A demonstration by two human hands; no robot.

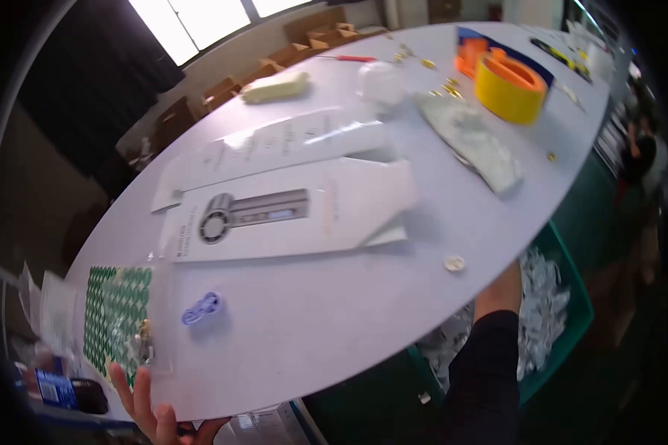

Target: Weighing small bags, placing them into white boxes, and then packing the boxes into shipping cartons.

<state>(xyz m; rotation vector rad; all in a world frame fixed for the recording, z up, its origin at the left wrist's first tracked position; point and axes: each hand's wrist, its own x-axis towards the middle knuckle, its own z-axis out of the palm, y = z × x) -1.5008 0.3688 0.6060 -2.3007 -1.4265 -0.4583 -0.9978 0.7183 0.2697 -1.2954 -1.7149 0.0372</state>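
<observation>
My left hand [152,408] is at the table's near left edge, its fingers apart and nothing visible gripped in them. Just beyond its fingertips lies a sheet of round green stickers [115,311], with small metal pieces [143,343] on its right part. My right arm, in a dark sleeve, reaches down past the table's right edge over a green bin [583,315] full of small silvery-white packets [545,319]. Only the wrist and part of my right hand [503,291] show; the table edge hides its fingers. A coiled lilac cord or band [202,308] rests right of the stickers.
Flat white printed cartons [297,215] cover the table's middle. Farther back are a yellow tape roll [510,87] on an orange dispenser, a pale cloth-like pouch [471,141], a cream packet [276,87] and a red-handled tool [356,58]. A dark bottle [89,395] lies beyond the left edge.
</observation>
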